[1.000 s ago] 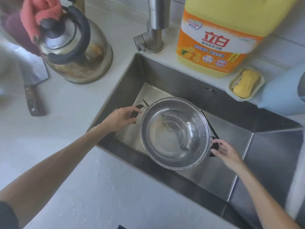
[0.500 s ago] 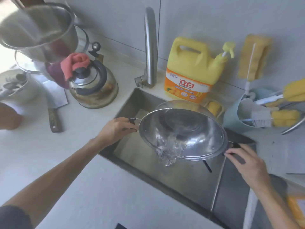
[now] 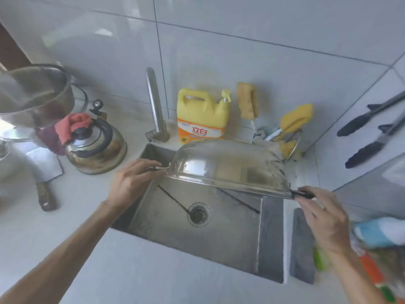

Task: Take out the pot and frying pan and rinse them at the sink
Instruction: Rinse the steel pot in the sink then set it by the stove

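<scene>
A shiny steel pot (image 3: 228, 165) with two small black side handles hangs upside down over the steel sink (image 3: 166, 231), its rounded bottom facing up. My left hand (image 3: 131, 181) grips the left handle and my right hand (image 3: 324, 218) pinches the right one. The sink basin below shows its round drain (image 3: 199, 214) and a black thin rod lying across the bottom. The tap (image 3: 156, 106) stands behind the sink, with no water running from it.
A kettle (image 3: 96, 148) with a red cloth sits left of the sink, with a large steel pot (image 3: 35, 95) and a cleaver (image 3: 45, 183) further left. Yellow detergent jug (image 3: 202, 115), sponges and brushes (image 3: 293, 121) line the back wall. Dark-handled utensils (image 3: 370, 128) hang at right.
The pot went from level with water in it, to tilted and pouring, to fully upside down and raised above the sink. Both hands kept hold of the handles.
</scene>
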The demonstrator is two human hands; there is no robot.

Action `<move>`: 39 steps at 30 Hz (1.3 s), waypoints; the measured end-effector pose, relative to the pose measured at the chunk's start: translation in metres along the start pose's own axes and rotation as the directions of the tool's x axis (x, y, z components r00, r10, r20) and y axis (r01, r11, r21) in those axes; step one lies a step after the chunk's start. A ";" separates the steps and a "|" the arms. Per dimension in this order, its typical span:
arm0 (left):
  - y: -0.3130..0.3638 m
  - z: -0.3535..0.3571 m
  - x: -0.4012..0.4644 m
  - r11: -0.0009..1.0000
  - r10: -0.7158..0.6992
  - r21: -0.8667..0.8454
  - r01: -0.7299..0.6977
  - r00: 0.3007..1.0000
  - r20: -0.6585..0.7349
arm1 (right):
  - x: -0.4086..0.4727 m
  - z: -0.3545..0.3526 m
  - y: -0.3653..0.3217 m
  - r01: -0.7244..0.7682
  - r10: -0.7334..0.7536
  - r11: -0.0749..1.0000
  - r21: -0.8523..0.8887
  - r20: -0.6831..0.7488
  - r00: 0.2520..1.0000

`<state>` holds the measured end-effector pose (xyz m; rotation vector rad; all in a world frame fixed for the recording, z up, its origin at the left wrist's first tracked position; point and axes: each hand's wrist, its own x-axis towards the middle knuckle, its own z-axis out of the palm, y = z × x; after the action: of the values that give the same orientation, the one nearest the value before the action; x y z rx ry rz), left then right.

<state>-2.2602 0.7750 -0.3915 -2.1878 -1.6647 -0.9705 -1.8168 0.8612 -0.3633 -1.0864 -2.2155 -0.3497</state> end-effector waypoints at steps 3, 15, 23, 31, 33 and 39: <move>0.010 -0.001 0.010 0.995 0.072 -0.065 -0.073 0.997 -0.018 | -0.015 -0.037 -0.011 -0.046 0.046 0.999 -0.028 0.011 0.999; 0.115 0.022 0.099 0.658 0.147 -0.737 0.155 0.933 0.327 | -0.094 -0.192 -0.050 -0.809 0.783 0.546 0.216 0.213 0.585; 0.303 0.044 0.141 0.411 0.465 -0.892 0.187 0.799 0.381 | -0.216 -0.331 -0.074 -0.922 0.976 0.213 0.322 -0.021 0.218; 0.579 0.038 0.114 0.141 0.758 -0.946 0.292 0.583 0.293 | -0.374 -0.479 -0.153 -0.867 0.934 0.027 0.498 -0.322 -0.157; 0.655 0.033 0.090 0.136 0.808 -0.954 0.267 0.528 0.263 | -0.418 -0.517 -0.178 -0.833 0.889 0.010 0.554 -0.386 -0.246; 0.863 -0.009 0.002 0.106 0.918 -0.945 0.309 0.335 0.212 | -0.541 -0.629 -0.238 -0.762 0.736 0.058 0.645 -0.544 -0.404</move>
<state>-1.4685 0.4866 -0.2048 -4.3400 0.2280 -0.6372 -1.4874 0.0756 -0.2252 -1.6801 -0.0474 -0.1442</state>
